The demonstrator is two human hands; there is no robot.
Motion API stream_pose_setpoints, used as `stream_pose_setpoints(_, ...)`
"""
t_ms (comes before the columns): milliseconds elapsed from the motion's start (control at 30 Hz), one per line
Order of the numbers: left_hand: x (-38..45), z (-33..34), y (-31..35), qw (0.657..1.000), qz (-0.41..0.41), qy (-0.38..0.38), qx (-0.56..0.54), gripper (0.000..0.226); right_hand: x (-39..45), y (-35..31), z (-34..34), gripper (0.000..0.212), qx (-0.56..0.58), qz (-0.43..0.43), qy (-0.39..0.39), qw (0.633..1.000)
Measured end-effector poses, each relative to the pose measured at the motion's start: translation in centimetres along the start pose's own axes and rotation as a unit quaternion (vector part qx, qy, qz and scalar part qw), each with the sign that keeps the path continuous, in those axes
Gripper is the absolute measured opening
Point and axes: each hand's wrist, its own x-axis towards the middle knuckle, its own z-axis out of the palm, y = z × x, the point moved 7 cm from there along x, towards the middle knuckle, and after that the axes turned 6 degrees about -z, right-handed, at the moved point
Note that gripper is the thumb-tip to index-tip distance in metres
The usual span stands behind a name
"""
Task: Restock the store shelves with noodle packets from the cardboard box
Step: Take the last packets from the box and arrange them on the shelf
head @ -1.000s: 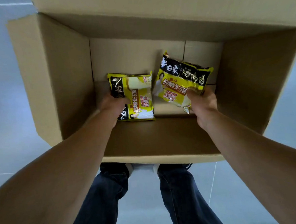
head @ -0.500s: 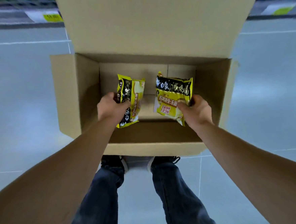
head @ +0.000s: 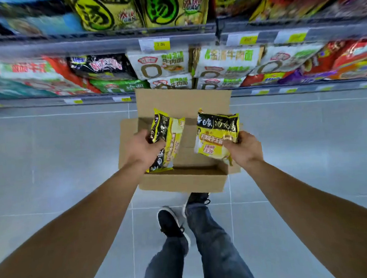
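Above the open brown cardboard box (head: 182,182) on the floor, the left hand (head: 141,149) pinches one yellow-and-black noodle packet (head: 167,140) edgewise and the right hand (head: 245,148) grips a second yellow-and-black packet (head: 216,134) face-up, evidently raised for transfer to the stocked shelves (head: 106,43) beyond the box.

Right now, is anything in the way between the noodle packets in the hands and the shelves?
Nothing visible blocks them. The left hand holds one noodle packet, the right hand another packet, both above the cardboard box. Only open air lies between them and the shelves, though those already look full.
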Motion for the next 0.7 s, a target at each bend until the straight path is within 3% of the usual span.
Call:
stream_pose_setpoints(267, -11.9, -5.5, 3.5, 0.995, 0.093, -0.037, 0.009, 0.024, -12.3, -0.9, -7.4, 0.022, 0.055, -0.025, 0.042, 0.997)
stream_pose_setpoints(467, -22.3, -9.4, 6.1, 0.984, 0.176, -0.025, 0.026, 0.014, -21.4, -1.6, -15.4, 0.023, 0.063, -0.08, 0.119, 0.988)
stream_pose_setpoints(700, -33.4, -14.0, 12.3, 0.957, 0.278, -0.017, 0.078, 0.029, -29.6, -0.4, -24.9, 0.025, 0.131, -0.093, 0.198, 0.967)
